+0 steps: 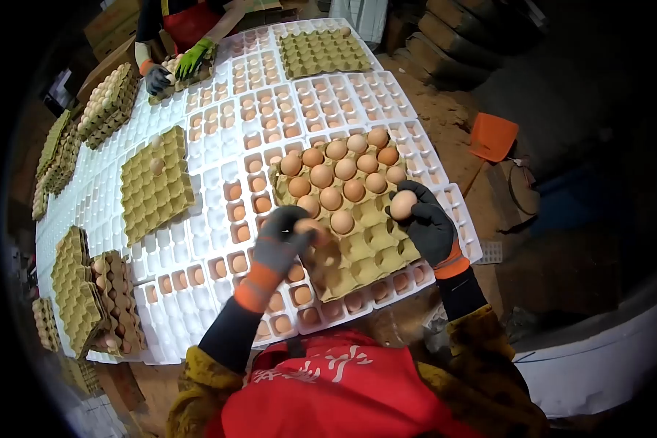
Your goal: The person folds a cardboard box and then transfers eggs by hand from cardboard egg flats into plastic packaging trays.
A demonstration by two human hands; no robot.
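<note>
A cardboard egg tray point(376, 252) lies on the white plastic trays in front of me, its far rows filled with brown eggs and its near cups bare. Gloved in grey with an orange cuff, my left hand point(281, 237) holds an egg point(310, 231) over the tray's left side; this egg is slightly blurred. My right hand point(427, 226), in a matching glove, grips a paler egg point(403, 205) between thumb and fingers at the tray's right edge. Another egg point(342, 222) sits in the tray between my hands.
White plastic trays point(212, 179) with brown eggs in many cells cover the table. Cardboard trays lie at left point(157, 193) and far back point(325, 55). Stacked egg trays point(109, 106) stand along the left. A co-worker's gloved hands point(175, 69) touch eggs. An orange dustpan point(493, 136) is at right.
</note>
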